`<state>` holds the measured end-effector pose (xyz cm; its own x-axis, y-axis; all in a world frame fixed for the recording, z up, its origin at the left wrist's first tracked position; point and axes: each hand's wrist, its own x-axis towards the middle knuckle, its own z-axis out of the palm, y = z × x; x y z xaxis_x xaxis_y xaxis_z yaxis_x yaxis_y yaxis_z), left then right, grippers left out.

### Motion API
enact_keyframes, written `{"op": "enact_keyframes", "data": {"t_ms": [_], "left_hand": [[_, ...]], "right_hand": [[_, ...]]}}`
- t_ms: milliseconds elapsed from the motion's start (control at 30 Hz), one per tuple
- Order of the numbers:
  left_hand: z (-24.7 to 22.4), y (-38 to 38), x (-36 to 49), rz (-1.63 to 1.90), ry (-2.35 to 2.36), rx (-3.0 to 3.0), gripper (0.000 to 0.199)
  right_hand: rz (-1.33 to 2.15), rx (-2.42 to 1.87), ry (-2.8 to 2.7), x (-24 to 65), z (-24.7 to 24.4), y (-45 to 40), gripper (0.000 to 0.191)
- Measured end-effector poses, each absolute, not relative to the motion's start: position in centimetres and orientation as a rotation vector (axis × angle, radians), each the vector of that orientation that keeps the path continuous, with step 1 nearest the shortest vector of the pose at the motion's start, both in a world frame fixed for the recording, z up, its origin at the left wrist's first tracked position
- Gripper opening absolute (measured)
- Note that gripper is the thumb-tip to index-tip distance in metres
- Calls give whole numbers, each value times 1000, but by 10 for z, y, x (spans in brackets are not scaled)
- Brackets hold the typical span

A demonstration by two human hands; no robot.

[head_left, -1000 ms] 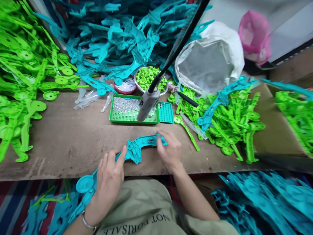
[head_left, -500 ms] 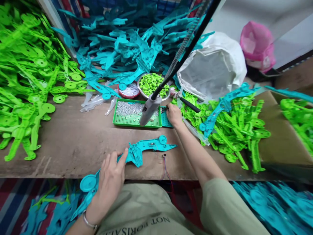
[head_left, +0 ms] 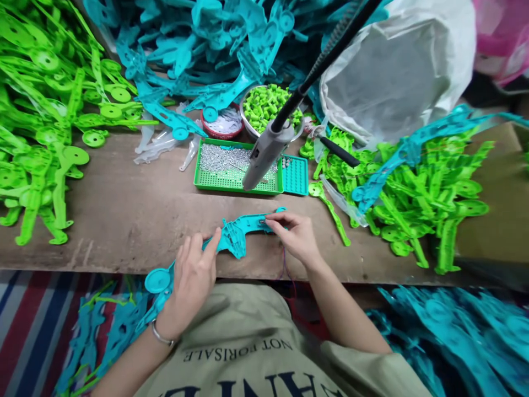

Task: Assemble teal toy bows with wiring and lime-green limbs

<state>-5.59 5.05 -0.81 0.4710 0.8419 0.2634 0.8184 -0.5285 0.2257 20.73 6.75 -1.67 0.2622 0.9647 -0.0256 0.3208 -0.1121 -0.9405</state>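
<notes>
A long teal plastic shell part [head_left: 233,238] lies at the front edge of the bench, its inner side up. My left hand [head_left: 194,273] rests over its left half, fingers closed around it and pressing it down. At its right end my right hand [head_left: 292,234] pinches with thumb and finger beside a small metallic piece [head_left: 262,221] seated in the shell. What the fingertips hold is too small to make out. Thin red and blue wires [head_left: 284,264] hang below my right hand over the bench edge.
Behind stand a green tray [head_left: 237,184] of small metal pieces, a teal tray [head_left: 301,175], a bowl of green parts [head_left: 268,107] and a red basket [head_left: 223,122]. A grey-headed tool [head_left: 264,154] hangs overhead. Green parts [head_left: 433,193] pile up right, more left; a white sack [head_left: 454,49] sits behind.
My right hand has come back from the teal tray to the right end of the teal shell part. My left hand stays on the shell. The view has tilted down slightly.
</notes>
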Motion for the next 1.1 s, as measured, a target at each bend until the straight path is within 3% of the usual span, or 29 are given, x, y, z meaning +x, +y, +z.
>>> {"op": "enact_keyframes", "data": {"t_ms": [200,400,633,800,1100], "left_hand": [[-11,50,-56,557,1473,2616,44],[-17,51,-56,614,1449,2543,45],[-20,65,-65,605,1376,2426,45],[-25,88,-71,534,1311,2369,45],[-20,108,-72,361,1315,2457,47]], "right_hand": [[731,-1695,-1310,197,-24,66,17],[345,-1783,-1491,185,-26,61,17],[48,-1833,-1674,160,-39,33,33],[250,-1779,-1691,182,-28,26,37],[238,-1895,-1452,230,-30,-10,16]]}}
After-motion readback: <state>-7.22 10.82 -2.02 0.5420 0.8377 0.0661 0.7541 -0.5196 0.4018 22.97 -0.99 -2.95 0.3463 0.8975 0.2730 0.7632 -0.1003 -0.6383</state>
